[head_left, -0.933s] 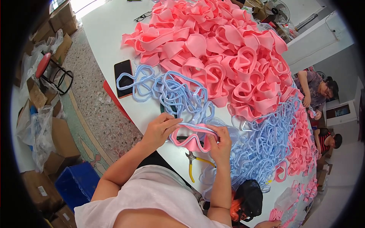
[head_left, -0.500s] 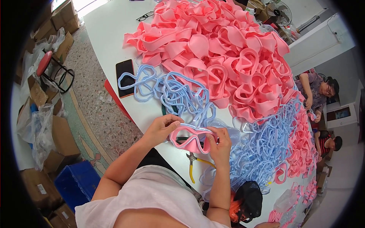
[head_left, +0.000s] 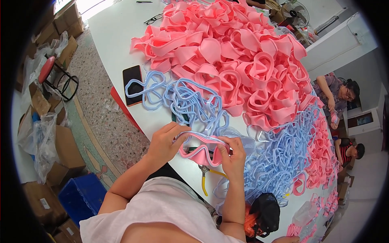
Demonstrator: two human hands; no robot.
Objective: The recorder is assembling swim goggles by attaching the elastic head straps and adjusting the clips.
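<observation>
Between my hands, over the near edge of the table, is a pink diving mask skirt (head_left: 200, 157) with a light blue rim strip (head_left: 203, 137) along its upper edge. My left hand (head_left: 165, 142) grips its left end, fingers bent over the top. My right hand (head_left: 234, 154) pinches the right end, thumb against the pink rubber. Just beyond lies a loose heap of light blue frames (head_left: 193, 99). Clear plastic pieces (head_left: 243, 141) rest beside my right hand. Yellow-handled nippers (head_left: 204, 178) lie under the mask skirt, partly hidden by it.
A large mound of pink skirts (head_left: 227, 48) covers the far table. More blue frames (head_left: 275, 150) spread to the right. A phone (head_left: 133, 83) and glasses (head_left: 153, 18) lie left. A black cap (head_left: 265, 212) is near my right arm. Two co-workers (head_left: 334, 93) (head_left: 348, 152) are at right.
My left hand has rolled further over the left end of the mask skirt. The skirt has tilted, with its upper edge turned more toward me.
</observation>
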